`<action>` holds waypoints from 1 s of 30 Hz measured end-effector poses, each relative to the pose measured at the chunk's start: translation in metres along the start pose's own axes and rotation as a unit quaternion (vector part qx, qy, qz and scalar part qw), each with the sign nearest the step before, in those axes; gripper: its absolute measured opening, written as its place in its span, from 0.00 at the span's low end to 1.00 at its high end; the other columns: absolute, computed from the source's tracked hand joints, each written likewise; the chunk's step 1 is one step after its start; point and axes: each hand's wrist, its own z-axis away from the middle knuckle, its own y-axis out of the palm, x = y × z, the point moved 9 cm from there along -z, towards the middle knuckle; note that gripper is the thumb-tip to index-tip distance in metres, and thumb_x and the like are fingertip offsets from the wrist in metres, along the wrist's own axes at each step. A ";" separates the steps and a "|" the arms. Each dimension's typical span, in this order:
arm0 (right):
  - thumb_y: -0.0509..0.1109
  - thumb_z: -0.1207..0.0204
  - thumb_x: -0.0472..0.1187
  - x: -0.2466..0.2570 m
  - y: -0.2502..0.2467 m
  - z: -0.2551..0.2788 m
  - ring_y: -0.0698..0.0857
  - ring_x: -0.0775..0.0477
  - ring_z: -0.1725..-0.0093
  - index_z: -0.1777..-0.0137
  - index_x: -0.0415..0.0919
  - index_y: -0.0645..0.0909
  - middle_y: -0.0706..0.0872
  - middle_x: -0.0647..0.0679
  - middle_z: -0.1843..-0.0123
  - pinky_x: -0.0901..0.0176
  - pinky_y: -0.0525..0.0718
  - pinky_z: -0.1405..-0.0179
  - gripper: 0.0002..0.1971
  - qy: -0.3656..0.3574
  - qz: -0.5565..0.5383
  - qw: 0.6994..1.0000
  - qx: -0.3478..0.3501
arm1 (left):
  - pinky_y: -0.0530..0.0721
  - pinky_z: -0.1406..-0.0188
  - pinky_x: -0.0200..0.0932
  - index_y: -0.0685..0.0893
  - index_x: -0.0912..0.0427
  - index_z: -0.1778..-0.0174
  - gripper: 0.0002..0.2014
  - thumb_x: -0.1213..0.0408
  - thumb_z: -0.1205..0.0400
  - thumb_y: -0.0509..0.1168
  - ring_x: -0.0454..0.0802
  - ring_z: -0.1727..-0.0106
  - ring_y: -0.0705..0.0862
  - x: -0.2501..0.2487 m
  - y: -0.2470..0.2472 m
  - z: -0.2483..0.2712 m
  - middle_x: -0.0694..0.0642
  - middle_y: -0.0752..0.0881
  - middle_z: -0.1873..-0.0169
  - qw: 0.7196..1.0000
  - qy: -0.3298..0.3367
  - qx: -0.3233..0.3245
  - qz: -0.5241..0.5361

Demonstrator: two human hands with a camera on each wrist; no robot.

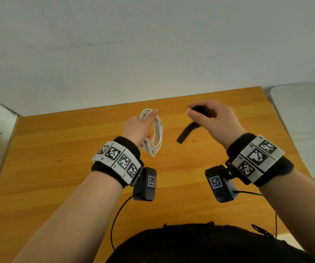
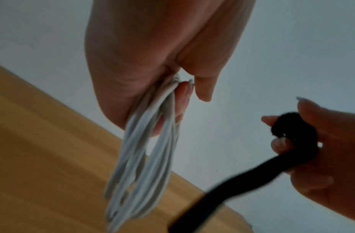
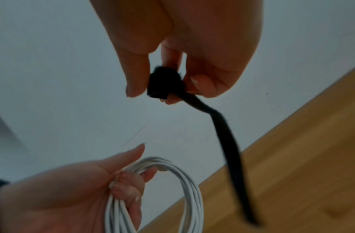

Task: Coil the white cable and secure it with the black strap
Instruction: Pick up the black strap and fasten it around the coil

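Above the wooden desk (image 1: 58,168), the left hand (image 1: 137,128) grips the coiled white cable (image 1: 157,133) while the right hand (image 1: 211,120) pinches the part-rolled black strap (image 1: 186,132); a loosened grip could let the loops spring apart before strapping.

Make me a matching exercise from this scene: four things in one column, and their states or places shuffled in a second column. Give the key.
Things:
1. white cable
2. black strap
3. left hand
4. table

States:
A. pinched at its rolled end, the loose tail hanging
B. lies below both hands, touching neither
C. gathered into loops, held in the air
D. fingers curled round the loops

The strap is pinched by the right hand.

Pairs: 1-C, 2-A, 3-D, 4-B
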 end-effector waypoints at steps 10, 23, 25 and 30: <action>0.72 0.28 0.30 -0.007 0.019 -0.002 0.86 0.48 0.55 0.54 0.48 0.78 0.86 0.47 0.53 0.53 0.86 0.57 0.11 0.016 0.003 0.999 0.036 | 0.79 0.60 0.48 0.79 0.55 0.61 0.14 0.48 0.24 0.70 0.47 0.76 0.72 -0.018 0.033 0.014 0.49 0.72 0.76 0.991 0.043 0.120 0.029; 0.74 0.32 0.29 -0.003 0.017 -0.001 0.86 0.50 0.51 0.50 0.44 0.76 0.83 0.54 0.55 0.60 0.89 0.53 0.15 -0.004 -0.025 1.000 -0.014 | 0.76 0.71 0.39 0.77 0.57 0.63 0.10 0.57 0.21 0.70 0.42 0.81 0.67 -0.018 0.053 0.024 0.43 0.70 0.86 0.984 0.004 0.163 0.068; 0.73 0.31 0.29 -0.009 0.014 -0.001 0.85 0.49 0.53 0.50 0.43 0.76 0.82 0.55 0.57 0.60 0.87 0.55 0.15 0.013 -0.024 0.999 -0.030 | 0.76 0.72 0.39 0.77 0.58 0.64 0.09 0.62 0.21 0.68 0.42 0.82 0.67 -0.019 0.052 0.025 0.44 0.70 0.85 0.984 0.006 0.162 0.075; 0.68 0.28 0.28 -0.024 0.018 0.002 0.88 0.47 0.60 0.53 0.43 0.79 0.83 0.51 0.60 0.45 0.90 0.63 0.10 0.086 -0.009 0.996 0.009 | 0.77 0.67 0.42 0.76 0.56 0.67 0.09 0.64 0.21 0.66 0.42 0.82 0.67 -0.018 0.041 0.021 0.45 0.69 0.83 0.989 0.007 0.105 0.108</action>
